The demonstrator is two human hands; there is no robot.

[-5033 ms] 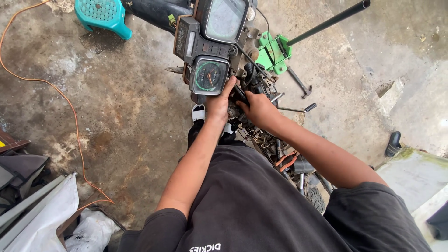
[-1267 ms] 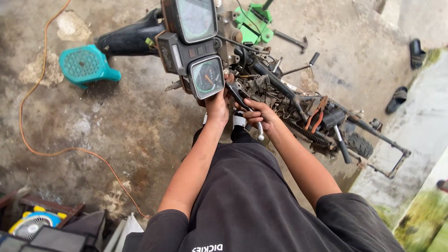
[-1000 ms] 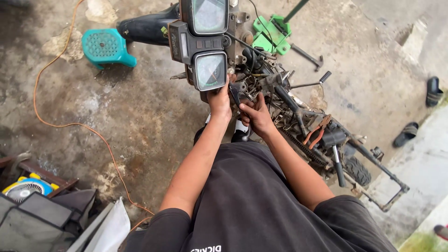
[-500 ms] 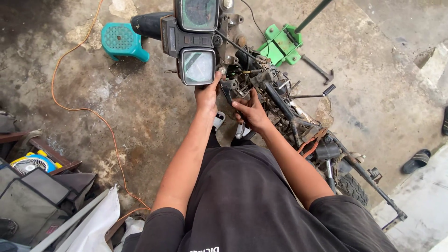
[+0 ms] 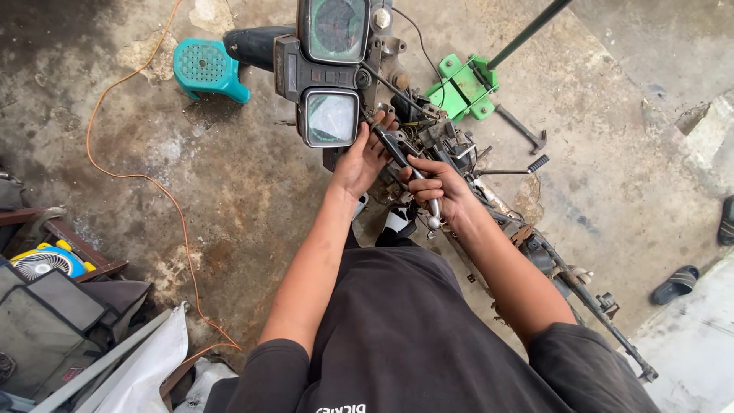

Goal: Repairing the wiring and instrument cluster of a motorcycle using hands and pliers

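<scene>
1. The stained grey concrete floor point(image 5: 229, 199) fills most of the head view, with a paler raised slab at the lower right.
2. A stripped black motorcycle frame point(image 5: 550, 260) runs from the top centre down to the lower right, its wiring and bare tubes exposed.
3. The dark instrument cluster with a round dial and a square glass headlamp point(image 5: 330, 76) sits at the frame's front end, just above both hands.
4. A grey fabric bag point(image 5: 53, 336) lies at the lower left, beside a white plastic sheet point(image 5: 145, 367).
5. A bright green metal stand with a long dark handle point(image 5: 466, 86) rests on the floor right of the cluster.
6. A teal plastic stool point(image 5: 206, 69) stands left of the cluster, touching a black seat part.
7. A thin orange cable point(image 5: 153, 191) winds across the floor from the top to the lower left.
8. The left hand point(image 5: 359, 157) is pressed flat-fingered against the steering area just under the headlamp; whether it grips anything I cannot tell.
9. The right hand point(image 5: 440, 187) is clenched around a slim silver metal lever with a ball end point(image 5: 417, 180), which slants from the steering head down past the knuckles.
10. A black sandal point(image 5: 677, 284) lies at the right edge.
</scene>
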